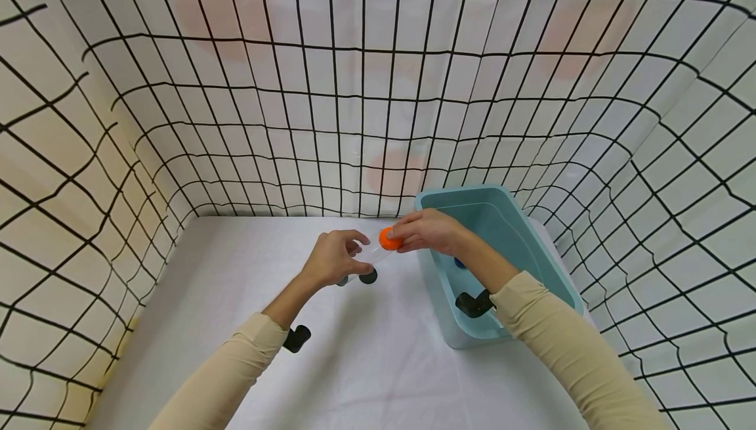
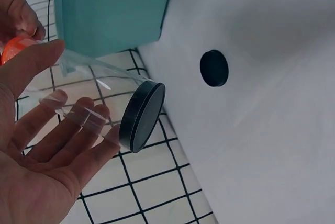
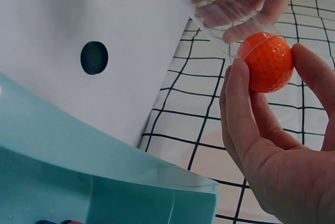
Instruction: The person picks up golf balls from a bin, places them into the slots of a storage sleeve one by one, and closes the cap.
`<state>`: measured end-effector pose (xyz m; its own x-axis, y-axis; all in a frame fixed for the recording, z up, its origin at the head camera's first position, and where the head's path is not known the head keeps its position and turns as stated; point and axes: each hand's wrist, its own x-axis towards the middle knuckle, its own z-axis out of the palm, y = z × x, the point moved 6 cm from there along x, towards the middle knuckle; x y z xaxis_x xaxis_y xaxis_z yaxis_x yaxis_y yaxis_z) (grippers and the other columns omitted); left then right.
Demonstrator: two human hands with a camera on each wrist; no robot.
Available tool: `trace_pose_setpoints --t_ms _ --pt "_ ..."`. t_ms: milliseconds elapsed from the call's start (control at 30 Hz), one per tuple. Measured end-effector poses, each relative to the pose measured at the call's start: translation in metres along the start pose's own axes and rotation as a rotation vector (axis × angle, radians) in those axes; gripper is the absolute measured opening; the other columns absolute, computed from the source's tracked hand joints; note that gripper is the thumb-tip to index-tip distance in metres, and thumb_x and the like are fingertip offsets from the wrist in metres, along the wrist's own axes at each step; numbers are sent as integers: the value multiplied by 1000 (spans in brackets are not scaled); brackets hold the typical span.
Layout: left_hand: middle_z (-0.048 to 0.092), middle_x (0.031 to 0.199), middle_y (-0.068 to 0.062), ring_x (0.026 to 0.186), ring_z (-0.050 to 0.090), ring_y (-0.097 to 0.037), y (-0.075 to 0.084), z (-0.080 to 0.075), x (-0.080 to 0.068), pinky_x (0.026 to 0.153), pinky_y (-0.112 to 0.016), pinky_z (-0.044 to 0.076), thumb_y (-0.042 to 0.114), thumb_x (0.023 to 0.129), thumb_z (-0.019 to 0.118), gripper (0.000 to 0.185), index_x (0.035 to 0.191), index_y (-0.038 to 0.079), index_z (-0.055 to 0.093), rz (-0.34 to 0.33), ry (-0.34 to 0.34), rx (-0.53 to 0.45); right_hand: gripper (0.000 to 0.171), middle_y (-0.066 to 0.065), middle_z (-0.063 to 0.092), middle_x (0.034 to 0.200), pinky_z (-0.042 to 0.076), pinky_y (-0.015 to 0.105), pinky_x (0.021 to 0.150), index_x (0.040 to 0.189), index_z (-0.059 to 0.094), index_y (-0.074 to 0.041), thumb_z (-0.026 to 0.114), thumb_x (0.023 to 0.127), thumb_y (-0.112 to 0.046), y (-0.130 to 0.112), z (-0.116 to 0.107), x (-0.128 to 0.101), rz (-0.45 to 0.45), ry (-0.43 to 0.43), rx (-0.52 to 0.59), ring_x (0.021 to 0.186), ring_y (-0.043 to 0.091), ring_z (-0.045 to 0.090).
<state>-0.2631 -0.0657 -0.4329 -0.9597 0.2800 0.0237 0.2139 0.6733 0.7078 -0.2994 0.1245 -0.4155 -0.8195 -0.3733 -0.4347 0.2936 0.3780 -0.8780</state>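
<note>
My left hand (image 1: pixel 335 258) grips a clear tube (image 2: pixel 112 71) between its thumb and fingers. A black cap (image 2: pixel 141 116) closes the tube's far end, and the tube is tilted above the white table. At its other end, my right hand (image 1: pixel 434 230) pinches a dimpled orange golf ball (image 3: pixel 269 64) between thumb and fingertips. The ball sits right at the tube's mouth, its edge overlapped by the clear rim in the right wrist view. A loose round black lid (image 2: pixel 214 68) lies on the table below the hands.
A teal bin (image 1: pixel 438 305) stands to the right, under my right forearm. Inside it are a black elbow-shaped piece (image 1: pixel 471 305) and a small blue thing (image 1: pixel 459 263). Another black piece (image 1: pixel 297 338) lies beside my left forearm. Black wire grid (image 1: pixel 331 98) surrounds the table's back and sides.
</note>
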Motion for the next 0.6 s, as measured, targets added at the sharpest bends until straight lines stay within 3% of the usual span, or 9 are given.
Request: trace_pose_setpoints --t_ms 367,467,600 --pt "76 97 -6 95 69 -25 -1 0 1 76 -34 59 24 75 90 39 110 14 76 11 12 -4 40 20 68 125 54 45 101 125 65 3 74 93 -19 2 0 0 11 -17 11 103 31 73" --pt "76 94 -5 88 68 -22 -1 1 2 73 -32 58 23 74 90 39 110 13 77 17 17 -12 38 17 70 121 53 46 102 124 66 2 73 94 -19 3 -1 -1 16 -21 12 101 29 73" --pt "74 89 -6 74 65 -16 0 0 2 61 -27 55 19 74 89 38 109 12 77 13 24 -36 38 14 70 117 54 44 101 125 65 2 72 94 -19 4 -2 -2 20 -22 13 99 25 73"
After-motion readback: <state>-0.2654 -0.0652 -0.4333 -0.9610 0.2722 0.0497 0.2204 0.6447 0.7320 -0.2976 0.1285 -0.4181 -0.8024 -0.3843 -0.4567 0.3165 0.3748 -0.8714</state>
